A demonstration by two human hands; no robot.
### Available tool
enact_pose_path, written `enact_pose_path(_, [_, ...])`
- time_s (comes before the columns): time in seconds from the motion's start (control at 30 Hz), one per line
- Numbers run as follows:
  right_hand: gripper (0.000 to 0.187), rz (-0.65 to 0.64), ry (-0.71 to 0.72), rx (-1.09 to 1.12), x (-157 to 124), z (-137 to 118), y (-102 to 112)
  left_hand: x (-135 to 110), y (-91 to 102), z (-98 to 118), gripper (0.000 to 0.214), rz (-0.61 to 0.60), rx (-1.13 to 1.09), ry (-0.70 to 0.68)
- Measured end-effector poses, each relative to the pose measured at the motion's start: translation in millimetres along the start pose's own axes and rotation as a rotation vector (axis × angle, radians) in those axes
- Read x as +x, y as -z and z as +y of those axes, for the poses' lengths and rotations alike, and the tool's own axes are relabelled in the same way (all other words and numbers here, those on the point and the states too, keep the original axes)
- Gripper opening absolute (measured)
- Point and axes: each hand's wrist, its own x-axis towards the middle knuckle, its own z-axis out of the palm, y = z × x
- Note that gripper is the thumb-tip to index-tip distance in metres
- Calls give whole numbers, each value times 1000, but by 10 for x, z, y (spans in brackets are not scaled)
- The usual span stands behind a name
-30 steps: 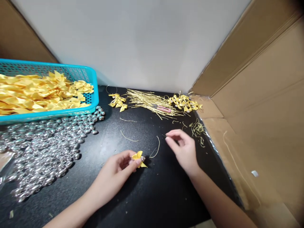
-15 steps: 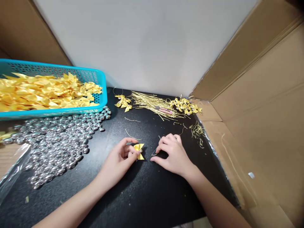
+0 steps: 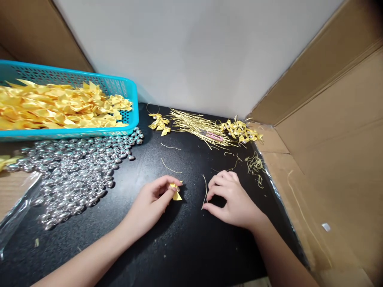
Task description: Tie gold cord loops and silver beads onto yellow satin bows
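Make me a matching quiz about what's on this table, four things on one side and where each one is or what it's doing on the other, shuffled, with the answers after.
Column one
1. Left hand
2. Turquoise basket
3. Silver beads
4. Pink-handled tool

Column two
A. Spread on the black table
B. Lying on the gold strips
C. Pinching one yellow bow
D. Containing a heap of yellow ribbon pieces

Pairs: 1-C, 2-D, 3-A, 4-B

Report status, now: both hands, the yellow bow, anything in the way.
Left hand pinching yellow bow. Right hand at thin gold strand, grip unclear. Loose strands beyond the bow; nothing appears to block either hand.
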Motion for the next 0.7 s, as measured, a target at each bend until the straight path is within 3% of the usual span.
enact_pose_path(0.13, [28, 29, -87, -55, -28, -89, -74, 1, -5, -6, 29, 5, 9, -15])
enact_pose_path(0.23, [24, 38, -80, -105, -43, -109, -157, -2, -3, -7, 28, 0, 24, -17])
enact_pose_path(0.37, [9, 8, 67, -105, -45, -78, -197, -9, -6, 3, 28, -7, 35, -31])
enact_pose_path(0.47, [11, -40, 199, -73, -46, -59, -171, -9, -12, 21, 28, 5, 35, -35])
enact_pose_path(0.53, [11, -40, 210, -39, -51, -66, -153, -11, -14, 30, 28, 12, 31, -37])
enact_pose_path(0.6, [6, 24, 147, -5, -59, -93, -159, -16, -14, 32, 27, 13, 29, -45])
enact_pose_path(0.7, [19, 198, 32, -31, -69, -148, -237, -23, -12, 15, 25, 13, 32, -56])
